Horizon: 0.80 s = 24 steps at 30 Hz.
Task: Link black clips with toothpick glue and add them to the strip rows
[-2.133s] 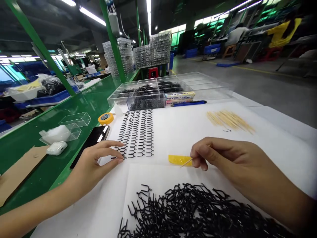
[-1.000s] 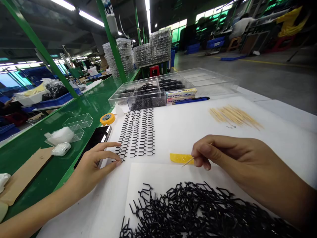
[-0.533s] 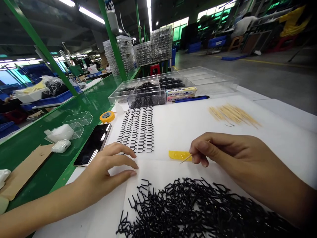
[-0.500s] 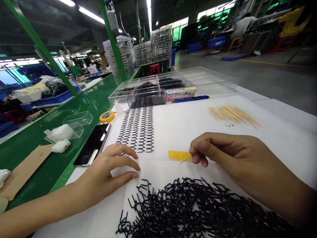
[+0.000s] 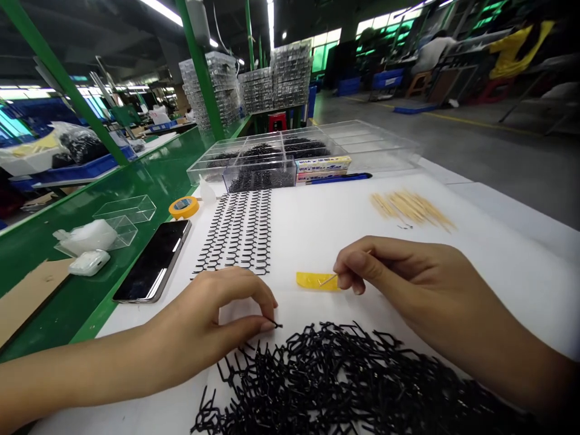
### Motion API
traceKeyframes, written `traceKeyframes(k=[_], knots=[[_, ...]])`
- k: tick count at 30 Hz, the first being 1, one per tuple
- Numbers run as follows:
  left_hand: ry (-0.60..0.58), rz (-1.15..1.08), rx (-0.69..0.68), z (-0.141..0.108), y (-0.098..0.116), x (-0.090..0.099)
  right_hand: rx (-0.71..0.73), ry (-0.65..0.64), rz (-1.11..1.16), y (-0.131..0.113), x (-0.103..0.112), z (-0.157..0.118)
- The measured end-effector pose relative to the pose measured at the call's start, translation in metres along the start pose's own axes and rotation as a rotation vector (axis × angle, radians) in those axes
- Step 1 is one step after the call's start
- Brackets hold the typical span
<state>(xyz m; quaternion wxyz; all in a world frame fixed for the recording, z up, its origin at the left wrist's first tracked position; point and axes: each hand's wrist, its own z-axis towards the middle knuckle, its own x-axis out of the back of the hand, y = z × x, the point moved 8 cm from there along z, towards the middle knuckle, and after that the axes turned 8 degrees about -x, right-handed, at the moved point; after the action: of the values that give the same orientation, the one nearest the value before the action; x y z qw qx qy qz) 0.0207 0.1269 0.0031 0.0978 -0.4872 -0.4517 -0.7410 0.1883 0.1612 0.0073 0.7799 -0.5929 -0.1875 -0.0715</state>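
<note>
A white work surface [image 5: 326,223] spreads under a pile of black forked pieces [image 5: 335,380] in a factory hall, a green bench [image 5: 165,160] running left of the pile and two people seated far beyond it to the right, one in white [image 5: 432,54], one in yellow [image 5: 521,51]. At the pile's far left edge, the left hand [image 5: 273,314] pinches a single forked piece [image 5: 278,325] between thumb and finger; just beyond the pile, the right hand [image 5: 394,269] grips a thin stick [image 5: 328,280], its tip over a yellow strip [image 5: 308,280]. Beyond the pile to the left lie columns of forked pieces [image 5: 240,232], partly hidden by the left hand, near a phone [image 5: 151,263] and an orange tape roll [image 5: 184,208]; beyond it to the right, loose wooden sticks [image 5: 412,206]. Farthest across the surface from the pile, a divided clear tray [image 5: 376,145] stands with dark pieces in some compartments, and before it are a small clear box [image 5: 260,175] of black pieces, printed cartons [image 5: 324,166] and a blue pen [image 5: 338,179]
</note>
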Motion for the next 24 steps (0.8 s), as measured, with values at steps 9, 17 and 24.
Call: traceKeyframes(k=[9,17,24], knots=[[0.098,0.180,-0.077,0.0091,-0.0050,-0.0092,-0.002,0.025,-0.066,0.0030,0.0063,0.0031],[0.156,0.211,-0.115,0.0047,-0.0048,-0.0080,-0.017,0.008,-0.090,0.0032,0.0027,0.0036],[0.211,0.178,-0.119,0.0045,-0.0059,-0.0036,-0.042,-0.027,-0.091,0.0054,-0.0014,0.0054]])
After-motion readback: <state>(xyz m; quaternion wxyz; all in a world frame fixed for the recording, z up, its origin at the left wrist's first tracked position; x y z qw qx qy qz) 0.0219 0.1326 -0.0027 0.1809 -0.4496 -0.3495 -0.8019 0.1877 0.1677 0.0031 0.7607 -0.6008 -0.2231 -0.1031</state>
